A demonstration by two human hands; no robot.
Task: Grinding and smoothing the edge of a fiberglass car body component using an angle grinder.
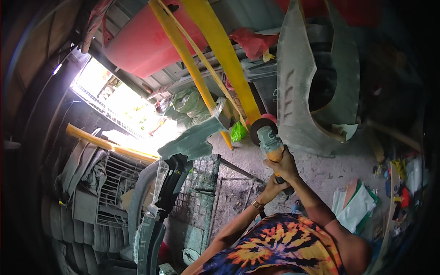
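Both of my hands are closed on an angle grinder (pixel 273 147) with a grey head and an orange-yellow body. My right hand (pixel 285 166) wraps the body just behind the head. My left hand (pixel 273 189), with a watch at its wrist, grips the rear end of the tool. The dark round disc (pixel 260 130) lies in front of the lower end of a wide yellow panel (pixel 231 57); whether they touch I cannot tell. Just right of the disc stands a grey car fender (pixel 293 98) with a slotted vent and a large wheel-arch cutout.
A red panel (pixel 146 43) leans at the upper left beside narrower yellow strips (pixel 183 59). Left of me are a black-and-grey bumper part (pixel 172 181) and a wire rack (pixel 120 183). A green bag (pixel 238 131) lies near the disc. White sheets (pixel 355 208) and clutter lie at right.
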